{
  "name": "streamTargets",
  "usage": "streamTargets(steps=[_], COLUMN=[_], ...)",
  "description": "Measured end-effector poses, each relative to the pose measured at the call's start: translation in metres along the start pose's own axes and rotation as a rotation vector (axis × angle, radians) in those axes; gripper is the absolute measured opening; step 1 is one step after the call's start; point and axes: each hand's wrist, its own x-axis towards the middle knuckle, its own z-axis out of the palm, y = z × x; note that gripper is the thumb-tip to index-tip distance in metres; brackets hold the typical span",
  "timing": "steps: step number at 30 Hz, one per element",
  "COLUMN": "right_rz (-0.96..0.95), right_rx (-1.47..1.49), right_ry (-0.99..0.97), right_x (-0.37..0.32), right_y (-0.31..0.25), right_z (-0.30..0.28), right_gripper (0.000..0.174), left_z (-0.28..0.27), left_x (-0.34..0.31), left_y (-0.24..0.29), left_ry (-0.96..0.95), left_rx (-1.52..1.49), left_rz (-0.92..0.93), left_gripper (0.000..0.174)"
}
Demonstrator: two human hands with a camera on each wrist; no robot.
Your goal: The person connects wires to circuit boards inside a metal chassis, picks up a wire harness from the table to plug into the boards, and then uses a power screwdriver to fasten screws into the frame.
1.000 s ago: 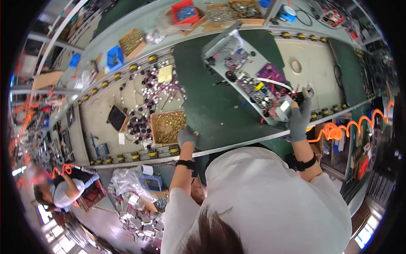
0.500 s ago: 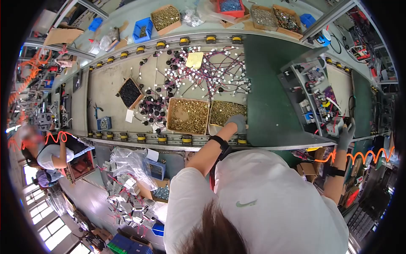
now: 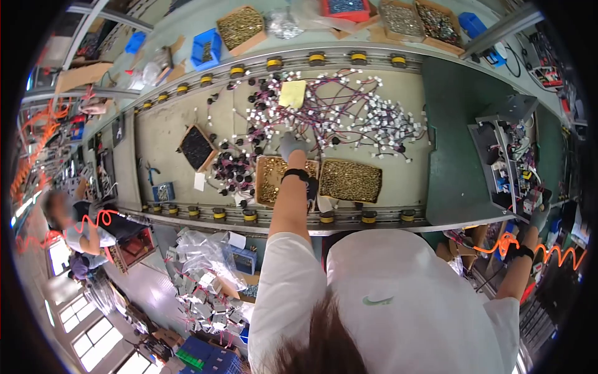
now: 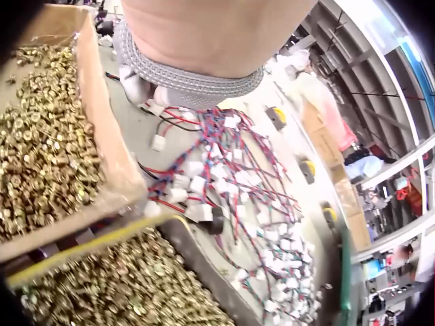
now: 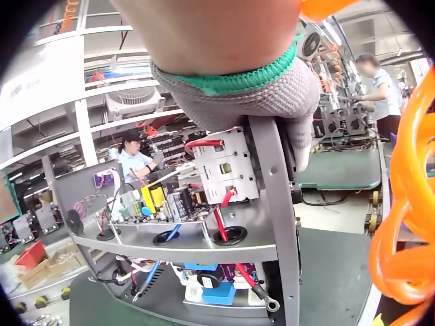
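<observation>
My gloved left hand (image 3: 290, 146) reaches down among the wire leads (image 3: 330, 115) with white connectors, just beyond a cardboard box of brass screws (image 3: 272, 177). In the left wrist view its fingertips (image 4: 134, 87) are right at a white connector (image 4: 156, 110) on red and black leads; I cannot tell whether they pinch it. At the far right my gloved right hand (image 3: 539, 215) grips the near corner of a grey metal chassis (image 3: 483, 146) fitted with circuit boards. The right wrist view shows that hand (image 5: 238, 102) wrapped over the chassis's upper edge, beside a white block (image 5: 228, 166) with red cables.
A second box of brass screws (image 3: 351, 181) adjoins the first. A green board (image 3: 458, 156) lies beneath the chassis. Left of the wires sits a box of black parts (image 3: 196, 148). Roller rails (image 3: 274, 63) line the bench. An orange coiled hose (image 5: 401, 224) hangs near my right wrist.
The chassis and green board have slid right, uncovering more wire leads and the second screw box. My left hand has moved from the board's edge to the leads; the right went along with the chassis.
</observation>
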Motion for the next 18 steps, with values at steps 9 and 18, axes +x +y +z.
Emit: streamTargets(steps=[9, 18], right_rz=[0.015, 0.061], right_rx=[-0.010, -0.052], right_ry=[-0.046, -0.015], right_x=[0.008, -0.042], right_y=[-0.004, -0.059], right_z=[-0.018, -0.044], right_gripper=[0.065, 0.059], left_z=[0.011, -0.052], left_x=[0.002, -0.001], left_y=[0.016, -0.017], left_ry=[-0.004, -0.456], left_rx=[0.252, -1.065], left_rz=[0.215, -0.026], left_gripper=[0.033, 0.015])
